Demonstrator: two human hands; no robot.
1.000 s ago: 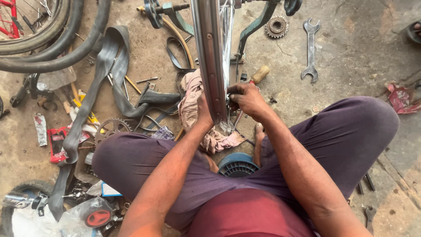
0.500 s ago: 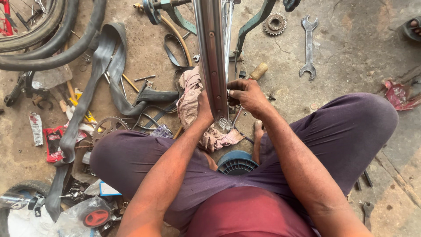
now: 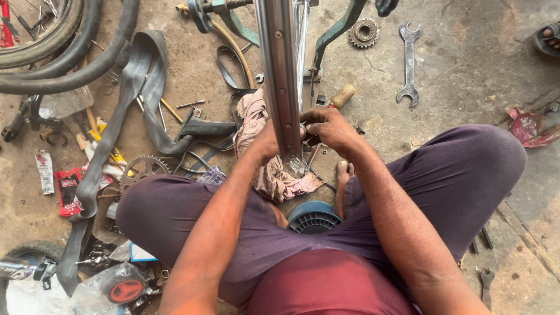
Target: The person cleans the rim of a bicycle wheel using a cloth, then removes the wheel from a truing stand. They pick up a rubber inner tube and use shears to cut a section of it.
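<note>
A shiny metal bicycle wheel rim stands upright between my knees, its spokes on the right side. My left hand grips the rim from the left; its fingers are hidden behind the rim. A dirty pink rag hangs around that hand and lies on the floor below. My right hand is closed against the rim's right side, fingers pinched on a spoke near the rim. Whether a small tool is in those fingers I cannot tell.
A spanner and a sprocket lie far right. A wooden-handled tool lies behind my right hand. Black inner tube, tyres, a chainring and clutter fill the left. A blue stool is under me. Another person's sandalled foot is top right.
Both hands stay at the rim. My right hand has shifted very slightly up along it, and the view has drifted a little.
</note>
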